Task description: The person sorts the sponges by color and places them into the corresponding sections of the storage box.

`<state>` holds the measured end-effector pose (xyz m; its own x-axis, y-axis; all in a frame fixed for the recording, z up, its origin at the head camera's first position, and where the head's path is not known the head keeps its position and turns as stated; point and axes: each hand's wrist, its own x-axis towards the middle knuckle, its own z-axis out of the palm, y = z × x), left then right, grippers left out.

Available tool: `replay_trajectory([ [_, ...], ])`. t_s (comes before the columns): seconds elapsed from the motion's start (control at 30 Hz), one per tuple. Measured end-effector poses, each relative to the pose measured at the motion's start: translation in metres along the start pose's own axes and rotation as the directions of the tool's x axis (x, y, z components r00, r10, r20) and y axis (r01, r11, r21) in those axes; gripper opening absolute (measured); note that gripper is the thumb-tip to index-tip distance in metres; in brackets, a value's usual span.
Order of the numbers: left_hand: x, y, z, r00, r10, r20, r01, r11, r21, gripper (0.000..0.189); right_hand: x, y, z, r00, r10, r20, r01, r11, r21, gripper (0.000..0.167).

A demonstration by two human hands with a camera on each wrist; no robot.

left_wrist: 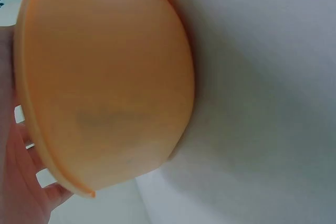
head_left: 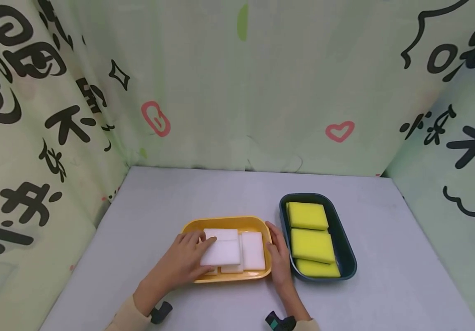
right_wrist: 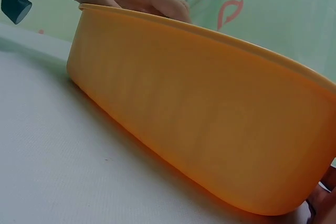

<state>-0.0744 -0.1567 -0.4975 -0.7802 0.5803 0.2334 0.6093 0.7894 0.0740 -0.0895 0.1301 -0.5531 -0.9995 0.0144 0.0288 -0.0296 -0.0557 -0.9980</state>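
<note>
My left hand (head_left: 187,257) reaches over the left side of an orange-yellow tub (head_left: 258,275) and pinches the left edge of a white sponge (head_left: 225,253) between thumb and fingers. That sponge lies over other white sponges (head_left: 253,250) in the tub. At the tub's right end, my right hand (head_left: 279,259) rests with fairly straight fingers along the outer wall, fingertips at the rim. In the left wrist view the tub's wall (left_wrist: 110,77) fills much of the picture, with part of a hand (left_wrist: 26,177) at the left edge. The right wrist view shows the tub's long side (right_wrist: 199,114).
Just right of my right hand stands a dark blue-green tub (head_left: 346,257) holding several yellow sponges (head_left: 312,245). Both tubs stand on a pale table (head_left: 220,193). Printed curtains (head_left: 287,92) enclose its back and sides.
</note>
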Motion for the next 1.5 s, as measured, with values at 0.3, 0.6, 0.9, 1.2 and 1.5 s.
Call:
replay_trajectory([
  [0.3,0.001,0.0,-0.005,0.998,0.038,0.056,-0.042,0.997,0.063,0.066,0.0,0.002,0.0,1.0,-0.005,-0.006,0.005,1.0,-0.003,0.052],
  [0.6,-0.001,0.002,-0.012,0.993,0.044,0.109,-0.046,0.999,0.019,0.066,-0.001,0.001,0.002,1.0,-0.008,0.002,0.008,1.0,-0.019,0.051],
  [0.9,0.004,-0.001,-0.013,0.988,0.039,0.153,-0.044,0.999,0.029,0.069,0.0,-0.001,0.002,1.0,-0.003,-0.01,0.003,1.0,0.008,0.052],
  [1.2,0.007,0.002,-0.011,0.986,0.026,0.164,-0.037,0.997,0.062,0.078,-0.001,-0.002,0.003,1.0,-0.001,0.004,0.001,1.0,0.001,0.052],
  [1.5,0.006,0.0,-0.01,0.991,0.018,0.134,-0.023,0.999,0.037,0.071,0.0,0.0,0.003,1.0,-0.008,-0.004,0.008,1.0,-0.001,0.052],
])
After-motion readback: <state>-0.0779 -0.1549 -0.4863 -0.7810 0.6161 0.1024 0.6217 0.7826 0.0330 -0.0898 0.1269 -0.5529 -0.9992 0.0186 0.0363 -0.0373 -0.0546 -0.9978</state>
